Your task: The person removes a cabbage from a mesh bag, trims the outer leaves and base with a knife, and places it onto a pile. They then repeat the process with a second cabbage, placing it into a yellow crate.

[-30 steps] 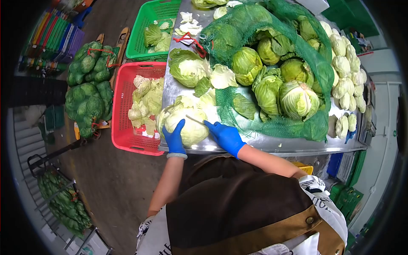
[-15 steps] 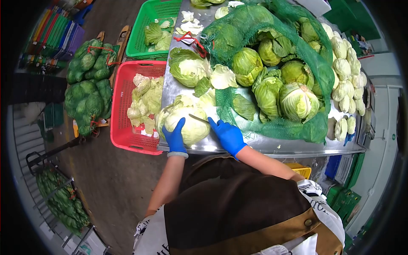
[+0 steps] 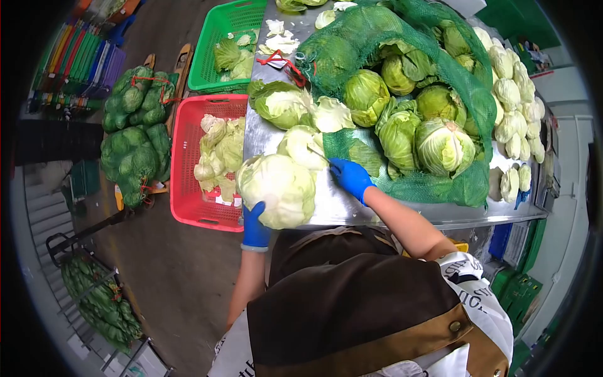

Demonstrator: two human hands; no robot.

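Head camera: a worker's gloved left hand [image 3: 255, 227] steadies a pale cabbage [image 3: 276, 188] at the near left corner of the metal surface [image 3: 333, 206], its grip filled by the cabbage's 7 o'clock side, thumb showing and the other fingers hidden. At the cabbage's 3 o'clock, the right hand [image 3: 350, 178] keeps a narrow grip around a knife [image 3: 319, 153], the blade pointing toward 10 o'clock over a loose pale leaf [image 3: 301, 143]. The knife has just come away from the cabbage, which now shows a rounder, smoother face; that suggests an outer leaf has been freed and the cutting stroke is over for now. Half a second earlier, the blade lay across the cabbage's 1 o'clock side and the left hand pressed higher on it; since then the cabbage has turned and sits nearer the edge, the left hand has dropped toward 7 o'clock, and the right hand has shifted out toward 3 o'clock. Whether the cabbage still touches the surface cannot be told. A red basket [image 3: 181, 163] of stripped leaves [image 3: 217, 154] stands at 9 o'clock, a green basket [image 3: 201, 53] at 11. Green net [image 3: 482, 147] spreads around whole heads [image 3: 397, 135] at 2 o'clock, with paler heads [image 3: 510, 94] stacked beyond.
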